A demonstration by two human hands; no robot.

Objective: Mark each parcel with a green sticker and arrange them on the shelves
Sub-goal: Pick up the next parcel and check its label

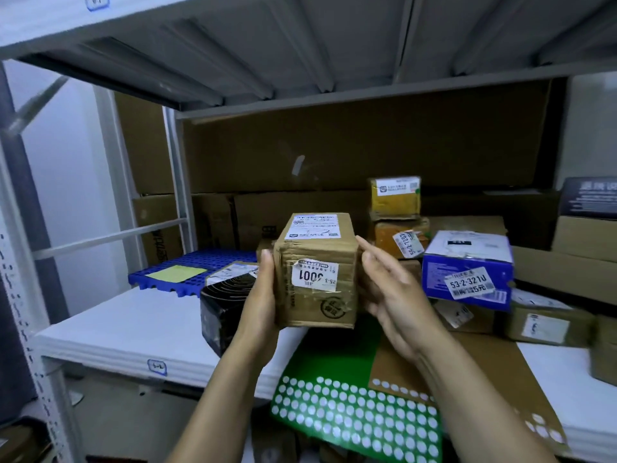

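A person's two bare hands hold up a brown cardboard parcel (317,272) at the centre of the view, in front of a white shelf (117,332). The parcel has a white label on its top and another on its near face.

The left hand (258,305), at 9 o'clock of the parcel, grips its left side, with the thumb lying along the front edge and the fingers wrapped behind. The right hand (397,295), at 3 o'clock, is blurred. Its fingers are loosely straight and slightly apart beside the parcel's right side, and I cannot tell how firmly they touch it.

A green sticker sheet (350,416) with rows of pale round dots lies at 6 o'clock, overhanging the shelf edge. A black box (223,305) sits at 9 o'clock, a blue box (467,272) at 3 o'clock and a yellow box (395,198) at 1 o'clock.
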